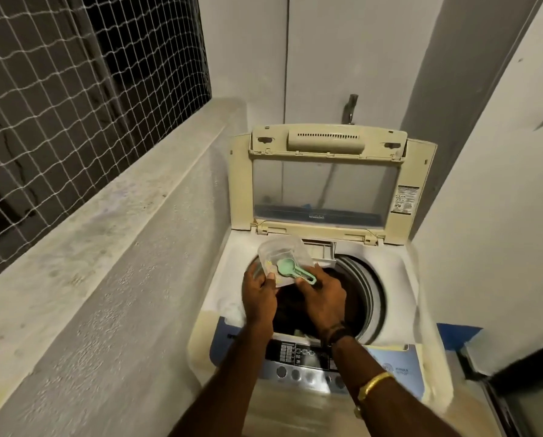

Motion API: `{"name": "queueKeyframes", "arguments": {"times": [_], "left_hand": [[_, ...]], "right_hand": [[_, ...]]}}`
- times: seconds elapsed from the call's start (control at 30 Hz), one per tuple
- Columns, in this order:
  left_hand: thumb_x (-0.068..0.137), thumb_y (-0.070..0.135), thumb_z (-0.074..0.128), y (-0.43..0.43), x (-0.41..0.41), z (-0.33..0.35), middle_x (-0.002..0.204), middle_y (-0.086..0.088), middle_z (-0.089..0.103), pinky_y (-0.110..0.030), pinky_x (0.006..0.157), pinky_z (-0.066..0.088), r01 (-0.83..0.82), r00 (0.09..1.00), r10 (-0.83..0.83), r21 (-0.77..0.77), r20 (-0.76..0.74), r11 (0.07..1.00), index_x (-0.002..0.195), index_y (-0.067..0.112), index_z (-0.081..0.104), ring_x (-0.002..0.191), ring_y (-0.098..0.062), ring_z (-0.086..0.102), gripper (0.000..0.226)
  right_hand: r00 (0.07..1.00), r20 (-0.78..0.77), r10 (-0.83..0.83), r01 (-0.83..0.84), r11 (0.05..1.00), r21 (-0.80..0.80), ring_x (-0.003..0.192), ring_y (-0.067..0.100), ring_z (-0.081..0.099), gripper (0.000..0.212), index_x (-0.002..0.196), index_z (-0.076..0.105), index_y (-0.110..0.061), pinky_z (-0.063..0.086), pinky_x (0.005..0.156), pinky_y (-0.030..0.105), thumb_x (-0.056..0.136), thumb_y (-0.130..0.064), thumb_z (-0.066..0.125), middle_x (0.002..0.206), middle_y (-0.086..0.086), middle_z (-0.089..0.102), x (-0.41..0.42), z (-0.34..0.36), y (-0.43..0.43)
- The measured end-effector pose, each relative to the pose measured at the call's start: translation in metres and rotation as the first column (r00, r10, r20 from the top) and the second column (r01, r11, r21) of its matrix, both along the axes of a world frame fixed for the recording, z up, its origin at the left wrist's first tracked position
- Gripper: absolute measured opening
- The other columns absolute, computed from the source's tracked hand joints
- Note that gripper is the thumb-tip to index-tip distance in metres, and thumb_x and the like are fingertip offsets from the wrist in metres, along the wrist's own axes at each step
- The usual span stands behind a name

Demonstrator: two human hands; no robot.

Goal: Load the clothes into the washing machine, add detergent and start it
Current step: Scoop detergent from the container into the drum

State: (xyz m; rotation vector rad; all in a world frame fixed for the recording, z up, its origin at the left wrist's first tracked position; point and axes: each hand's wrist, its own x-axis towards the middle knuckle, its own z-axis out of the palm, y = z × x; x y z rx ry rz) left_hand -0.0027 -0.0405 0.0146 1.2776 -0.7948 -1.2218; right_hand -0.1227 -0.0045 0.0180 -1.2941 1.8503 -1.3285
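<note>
A top-loading washing machine [399, 298] stands with its lid [323, 181] raised upright. Dark clothes [292, 310] fill the drum. Over the drum's left rim my left hand [259, 296] holds a clear plastic detergent tub [281, 252], tilted toward me. My right hand [322, 298] pinches the handle of a green scoop [290, 269] whose bowl sits inside the tub. The control panel [308, 361] with round buttons lies under my forearms at the machine's front.
A concrete ledge [112, 222] with netting [58, 89] above it runs along the left. A tap [351, 108] sticks out of the wall behind the lid. White walls close in on the right, with a dark-framed door [516, 389] at the lower right.
</note>
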Motion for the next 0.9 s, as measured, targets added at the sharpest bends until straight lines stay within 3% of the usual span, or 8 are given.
{"name": "queueKeyframes", "arguments": {"times": [0.07,0.17,0.37,0.43,0.53,0.67,0.77,0.9], "left_hand": [[0.094,0.0,0.055,-0.008,-0.008,-0.008,0.122,-0.004,0.066,-0.039,0.086,0.059,0.015,0.999,-0.015,-0.002,0.039,1.0,0.128,0.022,0.058,0.109,-0.024,0.065,0.041],[0.095,-0.005,0.05,-0.015,-0.02,-0.008,0.113,-0.005,0.068,-0.044,0.088,0.057,0.031,0.999,-0.032,0.016,0.02,0.999,0.126,0.021,0.059,0.101,-0.025,0.067,0.041],[0.097,-0.004,0.046,-0.029,-0.041,-0.009,0.114,-0.012,0.068,-0.034,0.075,0.06,0.076,0.995,-0.071,0.065,-0.072,0.995,0.131,0.011,0.058,0.1,-0.026,0.069,0.039],[0.095,-0.005,0.046,-0.03,-0.046,-0.009,0.109,-0.01,0.071,-0.032,0.072,0.06,0.092,0.992,-0.084,0.087,-0.096,0.992,0.128,0.013,0.06,0.097,-0.025,0.071,0.039],[0.092,-0.004,0.047,-0.033,-0.05,-0.012,0.108,-0.013,0.072,-0.034,0.072,0.059,0.12,0.988,-0.11,0.089,-0.113,0.989,0.123,0.011,0.063,0.096,-0.026,0.072,0.037],[0.091,-0.002,0.051,-0.039,-0.05,-0.019,0.111,-0.013,0.072,-0.04,0.077,0.06,0.168,0.981,-0.156,0.099,-0.115,0.981,0.125,0.009,0.062,0.098,-0.028,0.071,0.038],[0.091,-0.001,0.055,-0.044,-0.049,-0.025,0.11,-0.011,0.072,-0.044,0.082,0.06,0.196,0.976,-0.183,0.105,-0.115,0.975,0.127,0.01,0.061,0.098,-0.027,0.072,0.038],[0.094,0.003,0.059,-0.05,-0.047,-0.029,0.115,-0.011,0.071,-0.046,0.088,0.058,0.25,0.963,-0.235,0.117,-0.13,0.961,0.13,0.012,0.059,0.102,-0.025,0.071,0.037]], "right_hand": [[1.0,0.007,-0.002,0.002,1.0,0.003,0.101,0.006,0.065,0.029,0.111,0.075,-0.027,0.04,0.082,0.003,0.083,-0.029,0.078,0.106,-0.007,0.074,-0.012,-0.007,-0.007],[0.999,-0.049,-0.008,0.008,1.0,-0.004,0.108,0.014,0.062,0.032,0.108,0.076,-0.028,0.046,0.093,0.022,0.078,-0.038,0.077,0.111,-0.002,0.069,-0.026,-0.022,-0.02],[0.989,-0.138,0.046,-0.047,0.999,-0.002,0.094,0.007,0.065,0.023,0.101,0.077,-0.035,0.055,0.084,0.036,0.082,-0.045,0.067,0.096,-0.011,0.073,-0.054,-0.032,-0.035],[0.99,-0.131,0.048,-0.05,0.999,-0.015,0.096,0.005,0.064,0.015,0.099,0.078,-0.033,0.053,0.089,0.033,0.087,-0.035,0.069,0.096,-0.017,0.072,-0.06,-0.029,-0.037],[0.992,-0.124,0.004,-0.014,0.997,-0.081,0.092,0.0,0.06,0.013,0.099,0.078,-0.029,0.041,0.085,0.007,0.088,-0.025,0.072,0.093,-0.022,0.067,-0.068,-0.021,-0.041],[0.989,-0.147,-0.028,0.013,0.994,-0.106,0.083,-0.011,0.057,0.025,0.099,0.078,-0.031,0.035,0.072,-0.001,0.086,-0.042,0.061,0.093,-0.016,0.072,-0.074,-0.022,-0.051],[0.979,-0.205,-0.013,0.005,0.999,-0.04,0.089,0.004,0.064,0.02,0.101,0.078,-0.034,0.04,0.073,0.006,0.088,-0.042,0.065,0.098,-0.011,0.074,-0.076,-0.033,-0.054],[0.98,-0.199,0.0,-0.006,1.0,-0.027,0.09,0.014,0.065,0.016,0.103,0.076,-0.033,0.054,0.079,0.032,0.089,-0.033,0.07,0.1,-0.005,0.071,-0.067,-0.042,-0.048]]}}
